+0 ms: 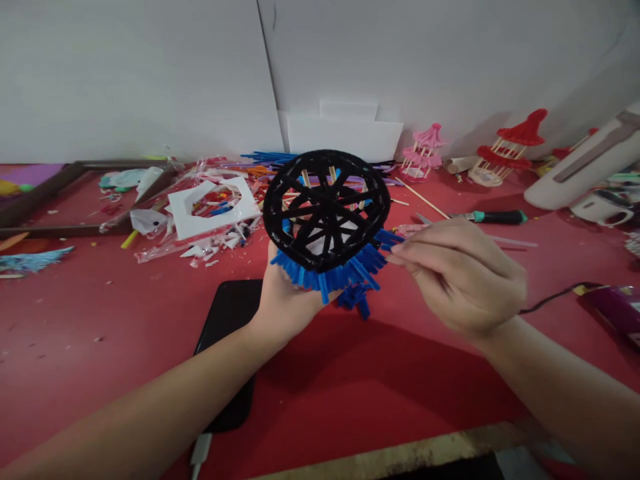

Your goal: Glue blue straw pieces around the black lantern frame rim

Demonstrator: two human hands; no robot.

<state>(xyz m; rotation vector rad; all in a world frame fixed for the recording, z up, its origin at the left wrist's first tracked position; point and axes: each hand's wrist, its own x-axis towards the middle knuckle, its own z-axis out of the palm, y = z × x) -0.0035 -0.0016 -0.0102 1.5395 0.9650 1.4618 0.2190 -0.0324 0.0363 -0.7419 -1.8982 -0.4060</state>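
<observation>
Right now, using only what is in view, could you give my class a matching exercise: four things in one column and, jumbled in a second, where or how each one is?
Column one
1. Spoked frame
2. Phone
3. Mug
4. Card with a cut-out

Column two
A. Near the right edge of the picture
B. Lying over coloured scraps
C. Black, held up in the left hand
D. Flat on the red table, with a white cable at its near end

Right pairs
1-C, 2-D, 3-A, 4-B
</observation>
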